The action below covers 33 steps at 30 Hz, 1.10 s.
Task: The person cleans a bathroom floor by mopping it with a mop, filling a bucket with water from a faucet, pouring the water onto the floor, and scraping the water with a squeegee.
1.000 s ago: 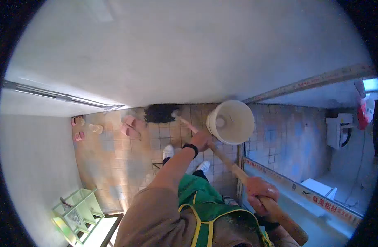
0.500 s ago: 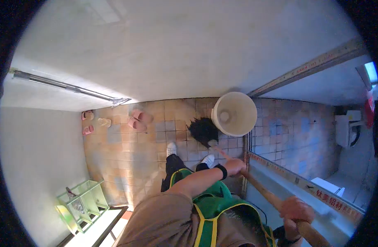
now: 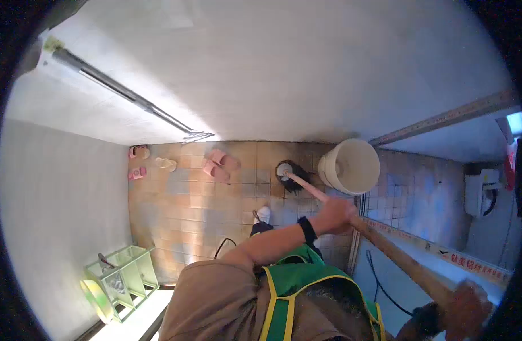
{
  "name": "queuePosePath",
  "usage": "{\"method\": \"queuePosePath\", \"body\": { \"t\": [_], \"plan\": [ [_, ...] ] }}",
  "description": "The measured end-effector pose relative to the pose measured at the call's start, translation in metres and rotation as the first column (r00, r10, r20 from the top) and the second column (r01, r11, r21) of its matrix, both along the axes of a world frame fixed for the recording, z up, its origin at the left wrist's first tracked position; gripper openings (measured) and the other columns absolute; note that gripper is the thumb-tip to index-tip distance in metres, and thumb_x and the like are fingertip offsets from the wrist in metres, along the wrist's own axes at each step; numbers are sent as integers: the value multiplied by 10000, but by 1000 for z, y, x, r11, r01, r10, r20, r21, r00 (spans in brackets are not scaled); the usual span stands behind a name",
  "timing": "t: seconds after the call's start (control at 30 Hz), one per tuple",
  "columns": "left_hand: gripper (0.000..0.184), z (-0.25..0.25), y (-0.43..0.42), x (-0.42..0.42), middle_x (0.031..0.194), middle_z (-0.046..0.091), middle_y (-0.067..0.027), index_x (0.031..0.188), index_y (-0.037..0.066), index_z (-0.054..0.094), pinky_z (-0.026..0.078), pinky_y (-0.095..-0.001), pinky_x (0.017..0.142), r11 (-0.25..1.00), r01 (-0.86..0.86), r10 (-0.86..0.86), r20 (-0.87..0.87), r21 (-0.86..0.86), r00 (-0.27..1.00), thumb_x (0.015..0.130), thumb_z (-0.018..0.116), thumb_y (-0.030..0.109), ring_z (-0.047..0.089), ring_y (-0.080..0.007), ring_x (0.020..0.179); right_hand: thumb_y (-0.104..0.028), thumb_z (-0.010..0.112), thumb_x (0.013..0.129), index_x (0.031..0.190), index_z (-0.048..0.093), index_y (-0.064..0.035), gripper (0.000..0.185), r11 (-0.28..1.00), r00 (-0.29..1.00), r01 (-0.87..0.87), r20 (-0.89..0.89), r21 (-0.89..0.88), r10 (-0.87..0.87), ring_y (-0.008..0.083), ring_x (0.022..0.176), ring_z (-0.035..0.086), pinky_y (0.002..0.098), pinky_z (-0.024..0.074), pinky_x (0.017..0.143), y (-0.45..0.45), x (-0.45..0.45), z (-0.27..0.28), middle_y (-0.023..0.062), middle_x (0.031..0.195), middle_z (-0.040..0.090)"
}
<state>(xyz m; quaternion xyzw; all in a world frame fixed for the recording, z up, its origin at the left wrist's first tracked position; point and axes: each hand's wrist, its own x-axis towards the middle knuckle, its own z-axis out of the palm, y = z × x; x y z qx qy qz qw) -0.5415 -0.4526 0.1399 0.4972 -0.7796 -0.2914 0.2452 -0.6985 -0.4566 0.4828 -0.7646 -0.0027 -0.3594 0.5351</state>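
Observation:
My left hand (image 3: 335,216), with a black band at the wrist, is wrapped round the middle of a long wooden mop handle (image 3: 400,256). Lower right, my right hand (image 3: 468,310) grips the handle near its upper end. At the far end, the black mop head (image 3: 298,177) lies on the tiled floor, its pale round joint on its left side. A white bucket (image 3: 352,166) stands just right of the mop head, close to the wall.
Pink slippers (image 3: 220,166) and smaller footwear (image 3: 165,165) lie along the wall to the left. A metal pole (image 3: 130,94) leans on the wall. A green rack (image 3: 124,278) stands lower left. Right of the bucket is a door track (image 3: 443,250). My white shoe (image 3: 263,214) shows below.
The view has shifted. From near the pink slippers, the mop head has moved right towards the bucket, its joint now turned to the left. Both hands have moved right with the handle.

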Motion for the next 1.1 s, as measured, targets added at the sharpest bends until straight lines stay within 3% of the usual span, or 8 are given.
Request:
{"method": "queuePosePath", "body": {
  "t": [0.13,0.17,0.2,0.27,0.37,0.47,0.83,1.1],
  "plan": [
    [267,-128,10,81,842,604,-80,826,124,609,439,-422,681,969,-213,243,-339,125,909,574,654,200,572,-282,790,-194,626,699,785,544,-81,164,988,693,109,-703,-113,-157,267,666,551,393,438,616,18,84,-69,72,737,564],
    [265,-97,15,133,855,606,-72,836,135,608,437,-415,694,971,-228,223,79,73,972,584,654,204,574,-276,800,-206,641,698,803,558,-80,183,981,539,85,-820,-173,-191,283,692,562,407,448,638,20,106,-88,78,757,574],
    [241,-126,31,161,848,610,-69,818,142,611,433,-414,713,944,-319,311,88,88,946,595,655,221,576,-275,814,-218,655,697,820,572,-78,204,985,502,44,-848,-167,-167,299,717,574,420,458,661,21,126,-107,83,778,584],
    [193,-144,62,199,820,615,-66,774,152,613,421,-412,741,868,-431,438,30,244,898,616,656,254,578,-271,835,-105,716,681,854,553,-77,239,997,947,-31,-316,68,51,262,709,560,406,448,701,11,166,-140,61,771,567],
    [161,-213,115,222,778,617,-63,727,157,611,396,-411,754,684,-502,662,-163,529,731,633,651,282,581,-257,838,-78,703,707,873,552,-70,224,922,883,-297,-296,248,364,272,724,558,416,446,709,5,209,-145,72,791,568],
    [150,-213,149,255,765,617,-54,708,161,610,372,-400,756,677,-620,676,-2,397,737,651,641,297,583,-243,825,-82,694,722,877,550,-75,212,884,858,-341,-278,319,431,262,749,559,420,443,745,6,228,-169,62,801,571],
    [264,-92,159,333,669,588,-52,612,121,591,345,-377,728,672,-732,639,414,109,648,701,634,366,569,-222,735,-39,668,733,868,548,-78,184,852,864,-449,-110,270,491,236,781,578,456,417,829,-13,248,-189,51,787,585],
    [277,-1,119,309,647,571,-62,557,104,527,353,-387,703,781,-621,620,224,-75,752,686,668,305,551,-246,689,-235,720,710,795,570,-59,246,858,907,-420,107,296,407,236,754,612,462,406,820,-27,200,-106,53,736,606]
  ]
}}
